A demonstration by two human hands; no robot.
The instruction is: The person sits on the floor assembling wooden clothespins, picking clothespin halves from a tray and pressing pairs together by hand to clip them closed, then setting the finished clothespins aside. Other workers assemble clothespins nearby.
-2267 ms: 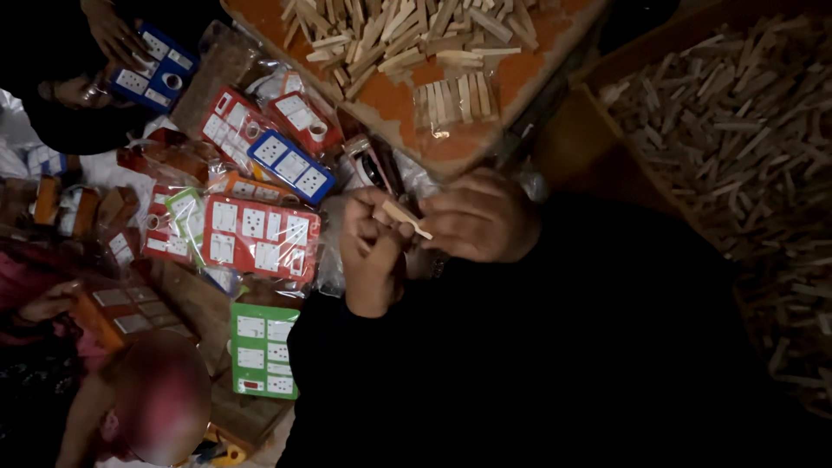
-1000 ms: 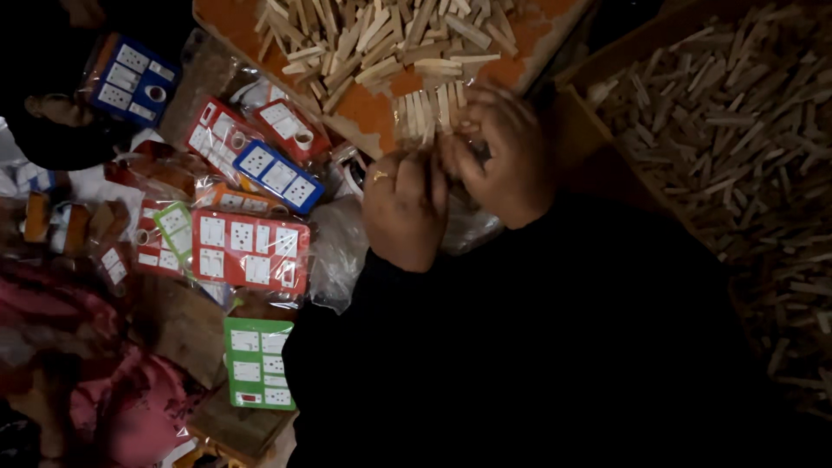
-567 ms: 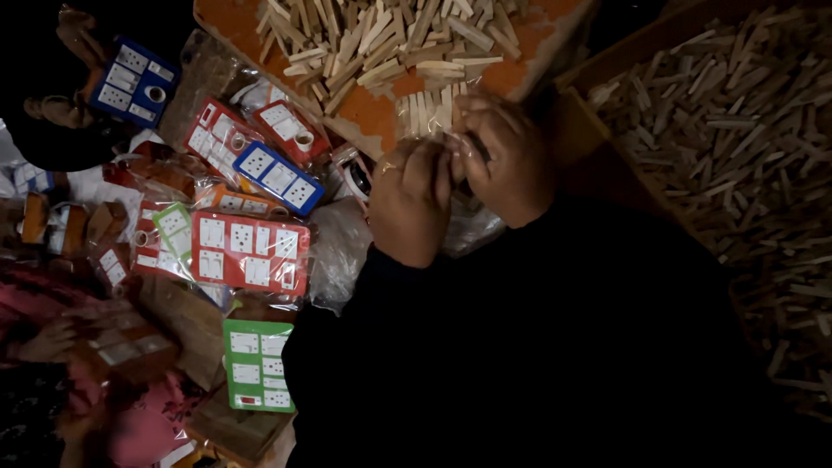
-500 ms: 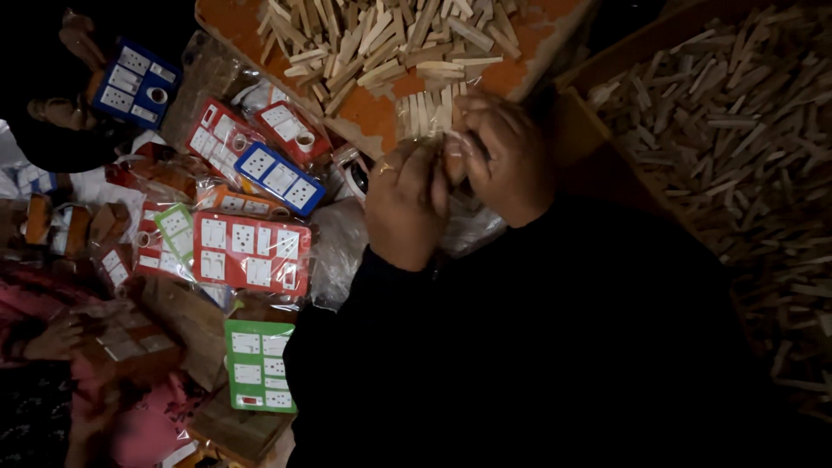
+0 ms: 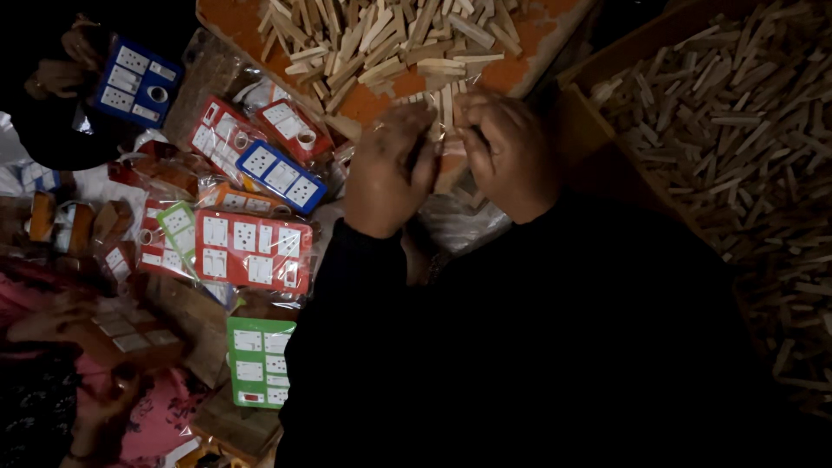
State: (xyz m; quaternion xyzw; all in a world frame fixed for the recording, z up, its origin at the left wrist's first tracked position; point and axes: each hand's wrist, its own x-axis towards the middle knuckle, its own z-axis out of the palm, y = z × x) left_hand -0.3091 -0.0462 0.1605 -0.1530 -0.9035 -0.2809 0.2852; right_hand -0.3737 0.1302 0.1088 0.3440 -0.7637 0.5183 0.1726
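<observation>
Head view: upright sticks [image 5: 444, 104] between hands [image 5: 451, 160]

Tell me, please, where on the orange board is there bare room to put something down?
Bare orange shows at the board's far right corner, beside the stick pile, at its far left corner, and in a small patch just beyond the left hand. The middle is crowded with sticks. Left of the board, packets overlap everywhere; the right hand covers the near edge.

A pile of wooden sticks [image 5: 390, 39] lies on a board [image 5: 520, 74] ahead, both hands at its near edge. Packets of switch plates [image 5: 251, 247] spread to the left (1 atop another), and a crate of sticks [image 5: 737, 147] sits right.
</observation>
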